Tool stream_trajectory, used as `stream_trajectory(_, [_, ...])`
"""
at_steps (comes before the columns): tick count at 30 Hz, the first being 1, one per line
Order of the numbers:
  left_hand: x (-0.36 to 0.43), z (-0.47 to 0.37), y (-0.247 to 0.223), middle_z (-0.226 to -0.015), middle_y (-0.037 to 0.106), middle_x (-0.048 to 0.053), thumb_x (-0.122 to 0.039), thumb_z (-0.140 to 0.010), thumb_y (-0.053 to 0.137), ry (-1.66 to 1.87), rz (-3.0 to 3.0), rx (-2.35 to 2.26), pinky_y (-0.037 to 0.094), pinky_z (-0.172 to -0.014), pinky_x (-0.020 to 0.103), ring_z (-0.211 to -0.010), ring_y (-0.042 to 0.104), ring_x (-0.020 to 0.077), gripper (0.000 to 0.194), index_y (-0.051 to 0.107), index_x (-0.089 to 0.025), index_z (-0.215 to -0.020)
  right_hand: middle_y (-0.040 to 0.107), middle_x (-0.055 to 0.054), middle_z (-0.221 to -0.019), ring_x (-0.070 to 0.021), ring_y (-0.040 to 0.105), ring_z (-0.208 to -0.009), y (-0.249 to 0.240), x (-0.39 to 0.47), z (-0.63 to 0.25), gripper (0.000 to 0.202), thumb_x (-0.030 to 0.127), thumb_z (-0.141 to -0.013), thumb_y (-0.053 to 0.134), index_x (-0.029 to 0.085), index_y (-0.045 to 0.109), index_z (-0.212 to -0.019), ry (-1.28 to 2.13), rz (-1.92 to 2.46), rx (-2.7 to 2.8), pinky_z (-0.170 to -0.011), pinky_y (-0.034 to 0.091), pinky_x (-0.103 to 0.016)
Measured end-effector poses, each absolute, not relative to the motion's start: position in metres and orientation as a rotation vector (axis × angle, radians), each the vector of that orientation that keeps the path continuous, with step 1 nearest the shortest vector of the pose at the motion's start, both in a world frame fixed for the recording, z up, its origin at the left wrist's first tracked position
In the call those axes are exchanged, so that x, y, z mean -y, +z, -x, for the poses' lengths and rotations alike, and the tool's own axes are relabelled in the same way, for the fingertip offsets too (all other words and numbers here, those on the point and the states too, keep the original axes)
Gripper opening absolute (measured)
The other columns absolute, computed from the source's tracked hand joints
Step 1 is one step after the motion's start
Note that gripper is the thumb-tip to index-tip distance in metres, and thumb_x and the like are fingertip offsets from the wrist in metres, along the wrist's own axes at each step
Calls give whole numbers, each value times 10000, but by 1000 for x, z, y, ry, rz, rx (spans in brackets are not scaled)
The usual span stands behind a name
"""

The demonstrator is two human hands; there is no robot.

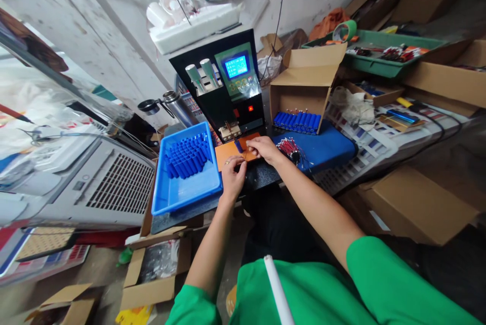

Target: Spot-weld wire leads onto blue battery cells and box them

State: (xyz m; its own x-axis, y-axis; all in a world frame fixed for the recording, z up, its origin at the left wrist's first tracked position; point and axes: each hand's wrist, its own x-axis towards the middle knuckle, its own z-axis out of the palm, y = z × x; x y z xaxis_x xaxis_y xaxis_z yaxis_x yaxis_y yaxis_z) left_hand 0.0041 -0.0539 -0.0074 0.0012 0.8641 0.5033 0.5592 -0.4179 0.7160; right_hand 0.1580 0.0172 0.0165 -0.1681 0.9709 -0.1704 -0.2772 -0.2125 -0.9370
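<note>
On the orange pad (228,154) below the machine's electrodes stands a blue battery cell (238,146). My right hand (264,149) is just right of the cell, its thumb and forefinger closed in a pinch on a thin wire (246,155). At the pad's front edge, my left hand (233,175) has its fingers bent together close to the wire's lower end; what is between them is too small to make out. A black spot welder (224,105) with a lit blue screen stands behind both hands.
Left is a blue tray (186,198) with many blue cells (188,157). Right of my hands lies a bundle of red and white wires (289,149) by a blue surface (330,148). An open carton (304,93) holds wired cells (296,121). A steel flask (178,107) stands behind the tray.
</note>
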Motion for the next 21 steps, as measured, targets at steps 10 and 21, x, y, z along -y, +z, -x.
stream_trajectory(10, [39, 2, -2, -706, 626, 14, -338, -876, 601, 1193, -1787, -1525, 425, -662, 277, -682, 540, 150, 193, 664, -184, -778, 624, 18, -615, -104, 530, -582, 14, -5, -164, 188, 330, -693, 736, 153, 673, -695, 1362, 870, 1524, -545, 414, -211])
stream_trajectory(21, [42, 2, 1, -881, 644, 56, -282, -882, 576, 1299, -1888, -1516, 526, -769, 323, -839, 616, 186, 115, 648, -193, -872, 577, 33, -538, -92, 483, -497, 6, -7, -166, 215, 348, -744, 685, 153, 658, -658, 1328, 920, 1577, -498, 359, -215])
